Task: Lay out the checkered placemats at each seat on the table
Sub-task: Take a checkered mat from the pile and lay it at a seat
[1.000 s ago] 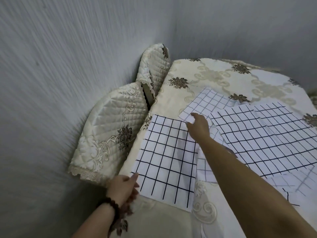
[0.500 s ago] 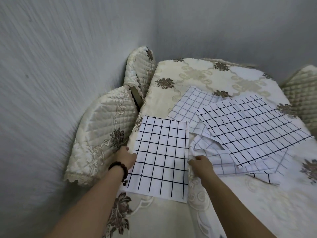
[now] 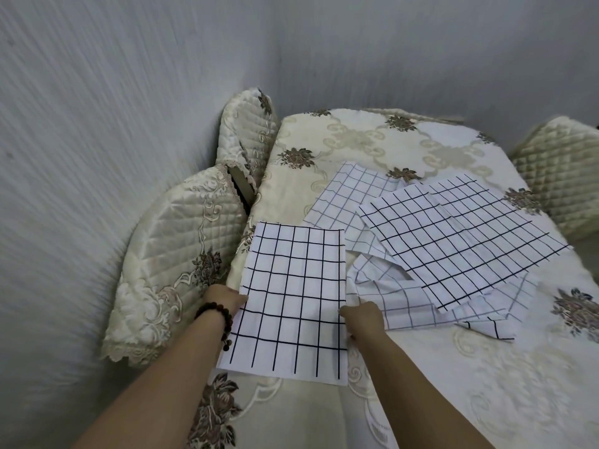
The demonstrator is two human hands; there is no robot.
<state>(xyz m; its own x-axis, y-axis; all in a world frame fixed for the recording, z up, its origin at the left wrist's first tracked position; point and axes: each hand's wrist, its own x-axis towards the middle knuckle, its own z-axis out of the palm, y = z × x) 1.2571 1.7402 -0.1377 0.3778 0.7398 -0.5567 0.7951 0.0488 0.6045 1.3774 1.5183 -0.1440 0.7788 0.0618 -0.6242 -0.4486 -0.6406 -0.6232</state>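
Tablecloth covers the table (image 3: 356, 140), which carries several checkered placemats. One near placemat (image 3: 291, 303) lies flat at the table's left edge, beside the near chair cover (image 3: 175, 254), with its long side running away from the camera. All remaining placemats (image 3: 460, 241) form a loose, overlapping pile toward the table's middle and right. Some are crumpled, and the pile lies just beside the near placemat's right edge. At that mat's left edge, the left hand (image 3: 223, 298), with a bead bracelet (image 3: 217, 319) at the wrist, touches the cloth. Its fingers are hidden, so their state cannot be told. At the right edge, the right hand (image 3: 364, 319) has its fingers curled, apparently pinching the cloth. The near placemat spans the space between both hands.
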